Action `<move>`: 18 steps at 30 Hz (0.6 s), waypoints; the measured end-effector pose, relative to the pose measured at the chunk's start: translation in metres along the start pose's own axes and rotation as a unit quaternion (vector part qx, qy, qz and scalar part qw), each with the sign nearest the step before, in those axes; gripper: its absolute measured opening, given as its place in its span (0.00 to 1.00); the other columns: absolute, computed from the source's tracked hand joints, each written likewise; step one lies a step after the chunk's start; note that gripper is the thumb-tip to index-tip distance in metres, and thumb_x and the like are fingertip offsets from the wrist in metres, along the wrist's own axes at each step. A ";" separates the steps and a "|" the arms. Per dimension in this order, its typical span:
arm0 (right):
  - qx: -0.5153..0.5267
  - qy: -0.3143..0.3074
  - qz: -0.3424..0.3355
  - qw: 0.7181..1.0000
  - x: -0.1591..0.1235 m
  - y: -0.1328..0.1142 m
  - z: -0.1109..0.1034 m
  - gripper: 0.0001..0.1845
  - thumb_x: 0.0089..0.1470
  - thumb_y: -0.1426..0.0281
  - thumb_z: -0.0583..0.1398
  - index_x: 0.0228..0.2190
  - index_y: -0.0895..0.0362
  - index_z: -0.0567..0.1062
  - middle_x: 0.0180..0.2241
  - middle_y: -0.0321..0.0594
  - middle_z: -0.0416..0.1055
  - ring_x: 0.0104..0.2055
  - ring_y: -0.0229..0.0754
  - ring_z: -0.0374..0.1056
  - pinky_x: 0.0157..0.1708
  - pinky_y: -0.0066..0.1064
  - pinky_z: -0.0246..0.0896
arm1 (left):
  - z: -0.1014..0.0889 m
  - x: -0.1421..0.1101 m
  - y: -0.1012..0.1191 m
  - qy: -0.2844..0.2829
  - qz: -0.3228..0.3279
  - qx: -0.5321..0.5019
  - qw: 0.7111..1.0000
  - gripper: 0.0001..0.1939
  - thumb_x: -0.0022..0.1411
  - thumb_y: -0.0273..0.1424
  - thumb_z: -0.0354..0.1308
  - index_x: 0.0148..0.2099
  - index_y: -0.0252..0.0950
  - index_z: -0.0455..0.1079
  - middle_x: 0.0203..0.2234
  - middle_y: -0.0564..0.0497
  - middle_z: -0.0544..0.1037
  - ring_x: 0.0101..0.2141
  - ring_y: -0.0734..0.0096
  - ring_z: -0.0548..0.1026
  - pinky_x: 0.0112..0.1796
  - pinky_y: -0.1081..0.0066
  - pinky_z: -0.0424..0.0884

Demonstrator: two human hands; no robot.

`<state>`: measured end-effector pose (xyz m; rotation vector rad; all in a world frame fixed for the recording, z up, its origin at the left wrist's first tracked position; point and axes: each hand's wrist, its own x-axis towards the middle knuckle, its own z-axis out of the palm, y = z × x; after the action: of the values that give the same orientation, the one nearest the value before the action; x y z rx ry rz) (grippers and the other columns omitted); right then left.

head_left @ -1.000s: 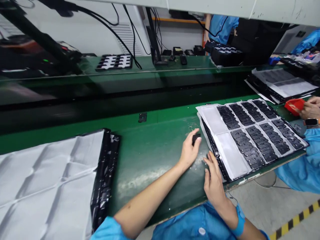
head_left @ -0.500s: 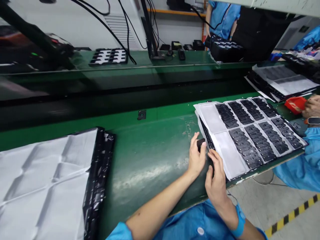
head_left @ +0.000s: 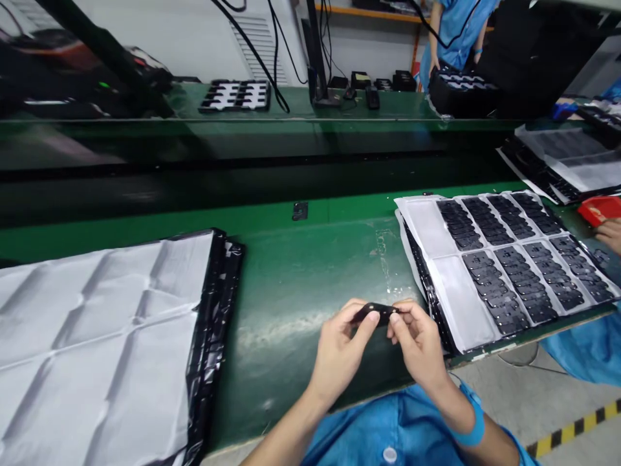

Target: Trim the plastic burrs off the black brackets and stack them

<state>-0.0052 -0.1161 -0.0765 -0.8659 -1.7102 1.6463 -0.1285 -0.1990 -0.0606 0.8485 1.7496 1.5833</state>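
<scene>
Between my two hands, above the green table (head_left: pixel 291 362), is a small flat black part (head_left: pixel 381 313). My left hand (head_left: pixel 342 343) pinches its left end between thumb and fingers. On its right end close the thumb and fingers of my right hand (head_left: pixel 417 340). To the right of my hands lies a white-lined tray (head_left: pixel 451 294) with rows of similar black parts (head_left: pixel 495 291). Its leftmost pockets hold no parts. Another small black piece (head_left: pixel 300 211) lies alone farther back on the table.
At left is a stack of black trays topped by a creased white sheet (head_left: pixel 111 323). Back right, more sheet-covered trays (head_left: pixel 572 155) are piled. A co-worker's hand (head_left: pixel 610 234) is beside a red container (head_left: pixel 599 208). On the rear shelf stands a black-and-white tray (head_left: pixel 235 95).
The black part, held in my left hand before, is now gripped by both hands. My right hand has closed on it, having been open near the tray. The view has shifted left.
</scene>
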 end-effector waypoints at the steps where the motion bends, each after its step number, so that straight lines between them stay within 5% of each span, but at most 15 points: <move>1: 0.002 0.000 0.004 1.000 0.000 -0.003 0.000 0.13 0.69 0.59 0.60 0.39 0.56 0.75 0.25 0.33 0.70 0.26 0.37 0.68 0.26 0.26 0.65 | -0.009 -0.001 0.002 -0.021 0.004 0.036 0.999 0.15 0.69 0.40 0.62 0.33 0.36 0.76 0.28 0.51 0.78 0.31 0.68 0.76 0.35 0.72 0.72; 6: 0.002 -0.007 0.031 1.000 0.000 -0.010 0.003 0.17 0.68 0.56 0.60 0.39 0.57 0.78 0.21 0.30 0.66 0.21 0.35 0.61 0.22 0.25 0.58 | -0.027 -0.007 0.004 -0.109 -0.006 0.074 0.991 0.15 0.75 0.40 0.54 0.38 0.38 0.74 0.28 0.51 0.81 0.28 0.68 0.79 0.31 0.72 0.73; 18: 0.129 0.066 0.054 0.988 0.023 -0.008 0.037 0.25 0.53 0.46 0.67 0.30 0.56 0.76 0.16 0.26 0.56 0.16 0.31 0.50 0.17 0.24 0.50 | -0.024 -0.003 -0.029 -0.048 0.085 0.097 0.990 0.21 0.73 0.50 0.54 0.35 0.41 0.74 0.22 0.54 0.79 0.21 0.68 0.76 0.25 0.73 0.74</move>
<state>-0.0487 -0.1203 -0.0708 -0.9310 -1.3451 1.7915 -0.1470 -0.2181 -0.0874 1.1777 1.8232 1.4660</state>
